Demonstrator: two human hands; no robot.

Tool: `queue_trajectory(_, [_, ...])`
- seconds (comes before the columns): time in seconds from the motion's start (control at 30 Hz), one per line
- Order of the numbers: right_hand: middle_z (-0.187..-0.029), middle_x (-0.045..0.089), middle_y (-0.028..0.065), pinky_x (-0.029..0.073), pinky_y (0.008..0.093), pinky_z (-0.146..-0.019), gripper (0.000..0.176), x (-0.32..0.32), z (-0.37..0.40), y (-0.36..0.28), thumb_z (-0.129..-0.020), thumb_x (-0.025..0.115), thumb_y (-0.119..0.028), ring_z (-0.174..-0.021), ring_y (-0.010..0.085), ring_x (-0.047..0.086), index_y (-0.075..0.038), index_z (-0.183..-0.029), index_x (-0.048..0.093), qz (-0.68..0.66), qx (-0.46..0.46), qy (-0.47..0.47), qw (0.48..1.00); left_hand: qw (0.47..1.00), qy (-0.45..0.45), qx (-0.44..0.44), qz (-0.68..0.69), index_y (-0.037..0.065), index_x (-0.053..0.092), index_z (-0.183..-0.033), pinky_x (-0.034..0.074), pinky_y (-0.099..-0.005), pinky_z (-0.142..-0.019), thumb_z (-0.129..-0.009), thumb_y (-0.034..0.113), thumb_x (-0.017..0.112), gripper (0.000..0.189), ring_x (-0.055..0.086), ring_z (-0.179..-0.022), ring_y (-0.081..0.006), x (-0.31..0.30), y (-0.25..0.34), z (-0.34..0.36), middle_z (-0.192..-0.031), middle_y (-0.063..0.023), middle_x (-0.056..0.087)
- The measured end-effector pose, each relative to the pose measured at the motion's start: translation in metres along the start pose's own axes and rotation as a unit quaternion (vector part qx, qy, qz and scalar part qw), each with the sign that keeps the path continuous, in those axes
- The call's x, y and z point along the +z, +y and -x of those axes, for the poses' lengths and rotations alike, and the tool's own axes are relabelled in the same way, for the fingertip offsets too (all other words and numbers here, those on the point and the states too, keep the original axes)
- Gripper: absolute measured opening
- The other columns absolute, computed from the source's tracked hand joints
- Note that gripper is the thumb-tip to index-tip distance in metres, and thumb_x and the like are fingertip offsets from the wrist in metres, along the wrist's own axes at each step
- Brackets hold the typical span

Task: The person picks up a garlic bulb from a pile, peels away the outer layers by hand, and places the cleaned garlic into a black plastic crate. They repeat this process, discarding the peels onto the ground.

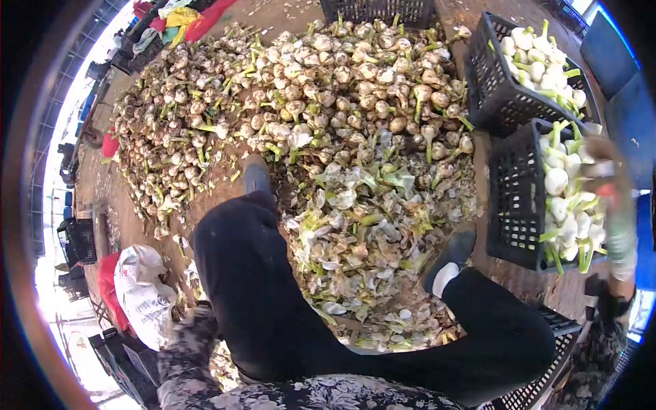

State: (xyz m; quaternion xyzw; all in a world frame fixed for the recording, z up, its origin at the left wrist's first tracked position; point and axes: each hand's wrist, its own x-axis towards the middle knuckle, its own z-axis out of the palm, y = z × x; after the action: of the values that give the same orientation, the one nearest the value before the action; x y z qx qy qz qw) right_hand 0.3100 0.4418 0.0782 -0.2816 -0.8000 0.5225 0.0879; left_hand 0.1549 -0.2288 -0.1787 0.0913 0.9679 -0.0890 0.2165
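Observation:
My right hand (603,164), smeared by motion, is over the right side of a black crate (514,195) filled with cleaned white garlic bulbs (557,181) with short green stalks. A pale shape shows beside its fingers, too blurred to name. My left hand (199,316) is low beside my left knee, next to a white sack (142,290); it is dark and its fingers do not show clearly. Between my feet lies a heap of peeled garlic skins and leaves (369,239). Beyond it spreads a large pile of unpeeled, soil-stained garlic bulbs (328,89).
Another black crate of white garlic (488,82) stands behind the near one. A further black crate (379,10) is at the far edge of the pile. Coloured cloths (181,24) lie at the far left. Blue panels (632,130) stand at the right.

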Motion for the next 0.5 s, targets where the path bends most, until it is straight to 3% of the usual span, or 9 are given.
queue_trajectory(0.03, [-0.127,0.04,0.0133,0.03,0.037,-0.099,0.084,0.048,-0.006,-0.012,-0.075,0.043,-0.064,-0.116,0.0246,0.04,-0.002,-0.129,0.031,0.072,0.022,-0.209,0.975,0.994,0.036,0.087,0.053,0.011,0.049,-0.104,0.037,-0.0359,-0.076,-0.072,0.041,0.058,0.045,0.045,-0.094,-0.0262,0.001,0.037,0.0,-0.103,-0.0129,0.046])
queue_trajectory(0.1, [-0.132,0.033,0.0169,0.026,0.0353,-0.102,0.082,0.142,-0.03,0.008,-0.072,0.061,-0.048,-0.122,0.0288,0.033,-0.001,-0.131,0.027,0.25,-0.245,-0.326,0.878,0.947,0.098,0.293,0.089,0.013,0.045,-0.112,0.035,-0.0395,-0.082,-0.07,0.045,0.059,0.054,0.041,-0.103,-0.0294,-0.016,0.11,-0.017,-0.112,-0.0153,0.041])
queue_trajectory(0.17, [-0.136,0.024,0.0204,0.024,0.0346,-0.103,0.081,0.222,-0.038,0.046,-0.072,0.065,-0.035,-0.124,0.0333,0.027,-0.004,-0.133,0.022,0.354,-0.092,-0.39,0.845,0.884,0.161,0.434,0.071,0.015,0.042,-0.119,0.032,-0.043,-0.089,-0.068,0.048,0.06,0.064,0.037,-0.112,-0.0327,-0.033,0.165,-0.053,-0.122,-0.0177,0.036])
queue_trajectory(0.23, [-0.137,0.016,0.0253,0.022,0.035,-0.104,0.091,0.286,-0.052,0.09,-0.071,0.066,-0.035,-0.125,0.0366,0.023,-0.007,-0.136,0.009,0.38,0.068,-0.4,0.831,0.866,0.132,0.45,0.171,0.017,0.03,-0.131,0.017,-0.0528,-0.098,-0.062,0.055,0.062,0.084,0.022,-0.123,-0.0399,-0.023,0.197,-0.095,-0.136,-0.016,0.02])
queue_trajectory(0.33, [-0.137,0.01,0.0285,0.017,0.0412,-0.104,0.088,0.365,-0.043,0.159,-0.074,0.06,-0.04,-0.127,0.0408,0.014,-0.01,-0.137,0.006,0.379,0.206,-0.297,0.852,0.914,0.079,0.377,0.126,0.015,0.028,-0.132,0.019,-0.0525,-0.098,-0.058,0.057,0.063,0.092,0.022,-0.122,-0.0392,-0.024,0.24,-0.117,-0.136,-0.0197,0.018])
queue_trajectory(0.37, [-0.139,0.003,0.0246,0.028,0.0435,-0.099,0.084,0.388,-0.031,0.143,-0.077,0.059,-0.02,-0.126,0.041,0.017,-0.01,-0.137,0.001,0.358,0.251,-0.261,0.861,0.915,0.066,0.374,0.135,0.016,0.028,-0.132,0.018,-0.0527,-0.098,-0.059,0.057,0.063,0.091,0.022,-0.123,-0.0385,-0.015,0.246,-0.122,-0.137,-0.0192,0.018])
queue_trajectory(0.4, [-0.139,0.006,0.024,0.028,0.0414,-0.1,0.083,0.413,-0.013,0.154,-0.075,0.062,-0.021,-0.125,0.0396,0.021,-0.009,-0.137,0.007,0.332,0.205,-0.239,0.889,0.913,0.06,0.377,0.142,0.016,0.028,-0.132,0.018,-0.0527,-0.098,-0.059,0.057,0.063,0.091,0.022,-0.123,-0.0385,-0.008,0.249,-0.125,-0.137,-0.0192,0.018])
queue_trajectory(0.47, [-0.139,0.013,0.0185,0.027,0.038,-0.101,0.076,0.442,0.001,0.076,-0.075,0.061,-0.029,-0.12,0.038,0.029,-0.01,-0.135,0.018,0.425,0.339,-0.327,0.773,0.904,0.076,0.382,0.179,0.02,0.038,-0.126,0.018,-0.0521,-0.098,-0.06,0.055,0.062,0.079,0.025,-0.122,-0.0366,0.005,0.247,-0.12,-0.131,-0.0145,0.03])
queue_trajectory(0.5, [-0.134,0.028,0.0188,0.027,0.036,-0.099,0.065,0.462,0.036,0.115,-0.075,0.057,-0.043,-0.119,0.0332,0.034,-0.01,-0.128,0.037,0.521,0.199,-0.321,0.766,0.902,0.067,0.385,0.181,0.02,0.038,-0.126,0.018,-0.0521,-0.098,-0.06,0.055,0.062,0.079,0.025,-0.122,-0.0366,0.003,0.239,-0.115,-0.131,-0.0145,0.03])
